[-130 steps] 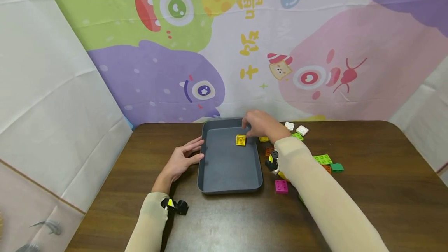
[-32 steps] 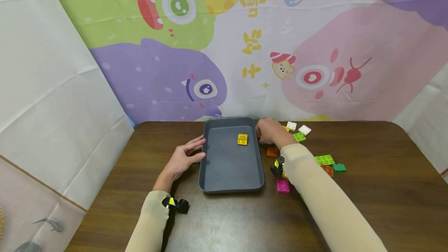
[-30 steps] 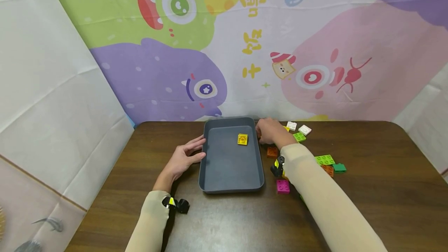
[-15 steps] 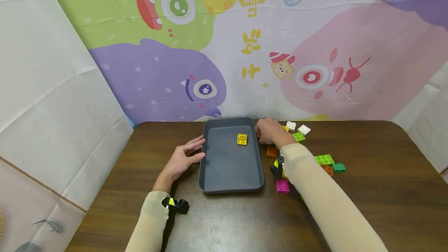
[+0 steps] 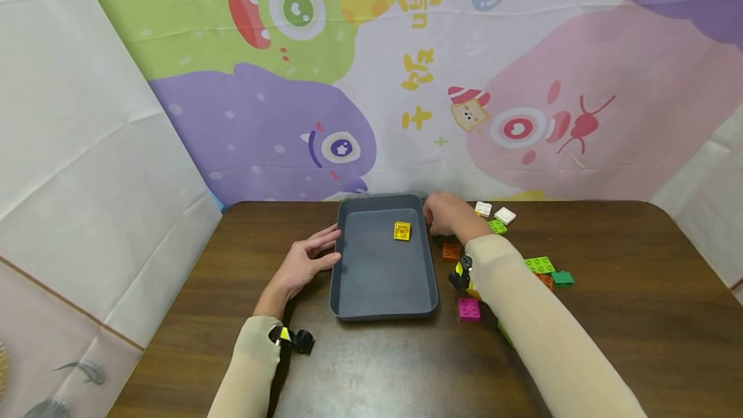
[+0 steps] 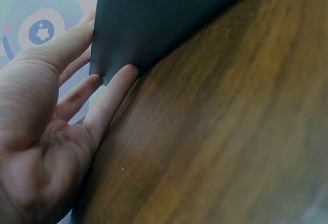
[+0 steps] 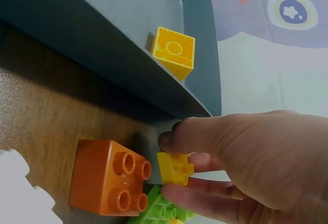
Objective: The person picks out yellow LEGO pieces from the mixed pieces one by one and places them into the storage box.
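Note:
In the head view a dark grey tray (image 5: 383,282) lies on the table, with one yellow block (image 5: 402,231) inside it, hollow side up. My left hand (image 5: 302,266) rests its fingertips against the tray's left wall, fingers fairly straight. Just outside the tray's far right corner is my right hand (image 5: 448,217). From the right wrist view, thumb and fingers of that hand pinch a small yellow building block (image 7: 174,168), its studs towards the palm. An orange block (image 7: 108,178) and a lime green block (image 7: 159,206) stand close by the fingers.
Right of the tray lie a magenta block (image 5: 469,309), a lime block (image 5: 539,265), a green block (image 5: 562,278) and white blocks (image 5: 505,215). My right sleeve covers part of the pile. A printed cloth (image 5: 278,134) hangs behind the table.
Over four seconds my right hand has moved from above the tray to its right side. In the last half second it has shifted slightly. My left hand stays put.

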Tool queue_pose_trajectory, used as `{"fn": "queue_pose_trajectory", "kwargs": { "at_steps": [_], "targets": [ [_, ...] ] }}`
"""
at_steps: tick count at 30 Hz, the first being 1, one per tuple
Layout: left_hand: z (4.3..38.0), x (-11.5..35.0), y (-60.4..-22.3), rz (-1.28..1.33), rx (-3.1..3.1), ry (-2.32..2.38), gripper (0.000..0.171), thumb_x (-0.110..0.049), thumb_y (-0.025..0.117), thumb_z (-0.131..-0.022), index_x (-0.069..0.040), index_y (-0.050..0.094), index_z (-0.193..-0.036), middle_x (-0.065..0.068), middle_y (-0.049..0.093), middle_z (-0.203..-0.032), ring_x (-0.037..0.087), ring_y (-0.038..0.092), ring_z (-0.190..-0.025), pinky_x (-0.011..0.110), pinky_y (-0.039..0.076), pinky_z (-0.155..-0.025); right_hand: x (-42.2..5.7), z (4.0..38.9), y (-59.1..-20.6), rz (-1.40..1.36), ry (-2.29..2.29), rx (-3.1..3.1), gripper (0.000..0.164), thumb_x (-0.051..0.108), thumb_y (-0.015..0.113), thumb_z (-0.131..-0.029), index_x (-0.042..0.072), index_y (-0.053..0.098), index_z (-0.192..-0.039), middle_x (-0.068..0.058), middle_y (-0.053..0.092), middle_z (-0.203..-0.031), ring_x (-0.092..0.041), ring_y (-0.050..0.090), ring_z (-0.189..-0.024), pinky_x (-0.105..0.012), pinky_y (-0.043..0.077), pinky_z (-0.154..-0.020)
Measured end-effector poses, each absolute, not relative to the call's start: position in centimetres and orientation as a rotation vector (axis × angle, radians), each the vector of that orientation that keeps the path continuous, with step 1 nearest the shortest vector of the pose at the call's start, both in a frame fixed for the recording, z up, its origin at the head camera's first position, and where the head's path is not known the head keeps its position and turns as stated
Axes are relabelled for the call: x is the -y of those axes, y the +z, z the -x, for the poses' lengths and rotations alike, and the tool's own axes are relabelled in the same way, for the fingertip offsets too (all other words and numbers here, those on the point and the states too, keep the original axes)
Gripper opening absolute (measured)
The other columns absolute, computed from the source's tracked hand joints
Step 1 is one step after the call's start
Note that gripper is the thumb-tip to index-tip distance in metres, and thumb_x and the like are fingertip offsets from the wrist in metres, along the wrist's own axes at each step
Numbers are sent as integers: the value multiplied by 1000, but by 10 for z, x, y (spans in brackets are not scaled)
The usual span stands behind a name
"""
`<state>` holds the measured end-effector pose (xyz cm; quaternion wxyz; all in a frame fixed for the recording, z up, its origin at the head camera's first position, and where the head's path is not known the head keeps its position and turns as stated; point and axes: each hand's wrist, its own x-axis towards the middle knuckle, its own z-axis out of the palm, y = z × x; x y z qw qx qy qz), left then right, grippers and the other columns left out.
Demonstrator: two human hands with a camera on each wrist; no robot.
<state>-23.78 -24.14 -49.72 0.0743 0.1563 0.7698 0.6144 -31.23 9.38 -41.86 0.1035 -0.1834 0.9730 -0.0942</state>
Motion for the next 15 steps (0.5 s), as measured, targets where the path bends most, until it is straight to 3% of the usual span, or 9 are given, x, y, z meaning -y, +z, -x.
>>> {"fn": "queue_pose_trajectory", "kwargs": {
  "at_steps": [6,15],
  "targets": [
    [238,241,-497,-472,-2302,1845,61,-20,73,-92,-5,51,-146,10,35,-163,37,43,-140,15,56,-88,-96,313,-415,547,-320,-2890,16,5,80,-79,10,66,-74,-6,65,-78,-25,58,-74,-35,48,-64],
    [238,241,-497,-463,-2295,1849,62,-20,73,-92,-3,50,-146,8,36,-163,37,43,-141,15,55,-88,-99,313,-404,564,-303,-2899,9,3,78,-78,9,71,-80,-8,69,-88,-27,60,-81,-39,52,-71]
  ]
}}
